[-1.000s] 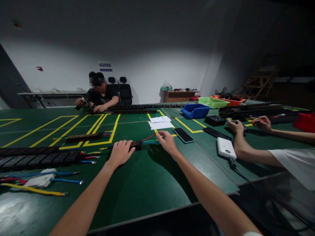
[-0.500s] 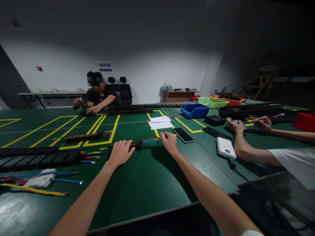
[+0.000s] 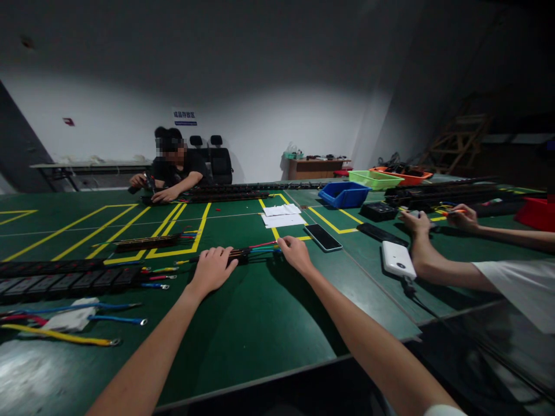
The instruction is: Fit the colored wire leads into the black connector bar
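Note:
A dark wire bundle (image 3: 243, 254) with orange-brown strips lies across the green table (image 3: 243, 323) in front of me. My left hand (image 3: 212, 268) is closed over its middle from above, the thumb on the near side. Red, green and blue wires (image 3: 262, 249) run out of its right end. At their tips, my right hand (image 3: 295, 253) is closed in a pinch; the fingers hide the wire ends, so which wires they grip is hard to make out. A yellow wire end (image 3: 182, 262) sticks out to the left of my left hand.
Black socket strips (image 3: 65, 283) and loose lugged cables (image 3: 78, 338) lie at left, another wire bundle (image 3: 150, 241) beyond. Paper sheets (image 3: 282, 216), a phone (image 3: 323, 237), a blue bin (image 3: 344, 195) and a white device (image 3: 398, 259) stand right. Co-workers' hands (image 3: 416, 222) work at right and far left.
My right hand has shifted slightly left and down along the wires, its fingers now covering their tips. My left hand stays on the bundle.

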{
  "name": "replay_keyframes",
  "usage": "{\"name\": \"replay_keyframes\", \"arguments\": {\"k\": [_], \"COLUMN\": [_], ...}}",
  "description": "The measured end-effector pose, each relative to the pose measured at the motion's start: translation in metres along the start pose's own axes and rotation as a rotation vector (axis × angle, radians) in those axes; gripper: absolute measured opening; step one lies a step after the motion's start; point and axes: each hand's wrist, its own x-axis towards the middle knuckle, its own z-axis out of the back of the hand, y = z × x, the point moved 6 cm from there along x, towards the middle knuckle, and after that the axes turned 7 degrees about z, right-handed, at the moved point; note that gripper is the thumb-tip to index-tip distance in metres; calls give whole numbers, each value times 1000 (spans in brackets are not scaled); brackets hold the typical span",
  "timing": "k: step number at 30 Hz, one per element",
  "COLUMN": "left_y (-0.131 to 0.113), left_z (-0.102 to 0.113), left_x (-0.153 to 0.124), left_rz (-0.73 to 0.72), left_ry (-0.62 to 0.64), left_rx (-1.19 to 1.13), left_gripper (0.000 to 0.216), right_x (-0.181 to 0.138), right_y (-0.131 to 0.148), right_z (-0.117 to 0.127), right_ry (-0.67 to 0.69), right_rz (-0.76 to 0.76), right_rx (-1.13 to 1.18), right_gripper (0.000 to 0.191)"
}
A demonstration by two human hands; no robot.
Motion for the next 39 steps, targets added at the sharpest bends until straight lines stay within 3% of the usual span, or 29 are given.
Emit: {"name": "replay_keyframes", "arguments": {"k": [4, 8, 14, 28, 39], "left_y": [1, 2, 1, -1, -2], "left_z": [-1, -2, -2, 1, 2], "left_x": [0, 1, 0, 0, -1], "left_rz": [6, 5, -1, 0, 6], "left_ry": [9, 7, -6, -8, 6], "left_rx": [-5, -9, 8, 15, 2], "left_gripper": [54, 55, 56, 56, 56], "right_x": [-1, -1, 0, -2, 3], "right_y": [1, 7, 16, 0, 4], "right_z": [10, 18, 17, -7, -1], "right_ry": [-65, -164, -154, 94, -54], "right_rz": [-51, -7, 88, -47, 52], "right_rx": [-27, 123, 325, 30, 138], "right_gripper": [43, 39, 45, 42, 44]}}
